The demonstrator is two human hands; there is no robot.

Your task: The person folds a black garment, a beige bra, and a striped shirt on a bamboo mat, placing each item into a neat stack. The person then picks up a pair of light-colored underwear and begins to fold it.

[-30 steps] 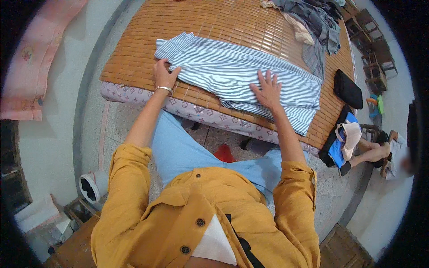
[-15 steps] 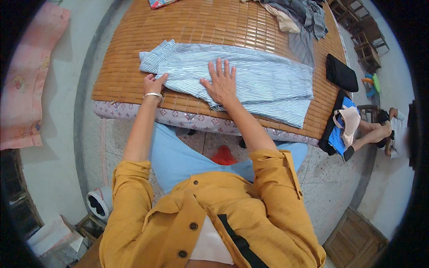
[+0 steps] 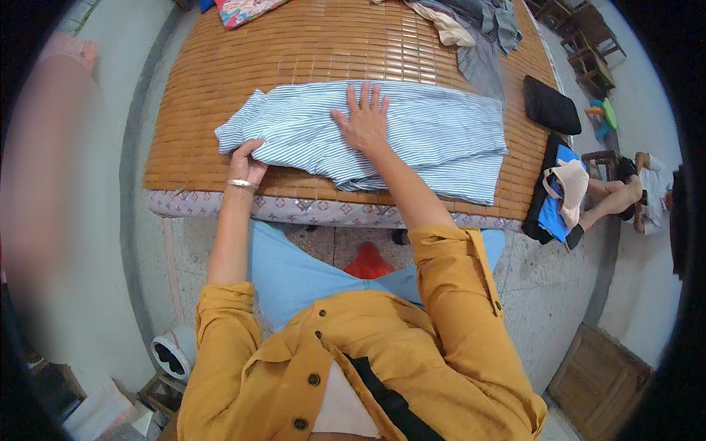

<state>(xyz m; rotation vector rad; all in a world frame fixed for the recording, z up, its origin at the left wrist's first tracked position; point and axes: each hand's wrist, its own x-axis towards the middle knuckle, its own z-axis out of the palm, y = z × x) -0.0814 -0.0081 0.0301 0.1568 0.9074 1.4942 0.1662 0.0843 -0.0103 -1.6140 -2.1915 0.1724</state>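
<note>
A blue-and-white striped shirt (image 3: pixel 441 132) lies folded lengthwise across a bamboo mat, its narrower end to the left and a loose layer showing at the lower right. My left hand (image 3: pixel 247 163), with a silver bangle at the wrist, grips the shirt's near edge close to that left end; the thumb is on top and the other fingers are partly hidden. Flat on the middle of the cloth rests my right hand (image 3: pixel 364 128), fingers spread, holding nothing.
The bamboo mat (image 3: pixel 309 55) covers a bed with a patterned edge (image 3: pixel 309 212). Dark and pale clothes (image 3: pixel 478 29) lie at the far right, near a folded black item (image 3: pixel 551 104). A beige bra (image 3: pixel 570 187) tops clothes at the right edge. Beyond, a person (image 3: pixel 651 184) sits.
My left hand has shifted slightly left and nearer, and the shirt's left end has drawn out lower with it. My right hand stays spread on the cloth. The view has tilted a little.
</note>
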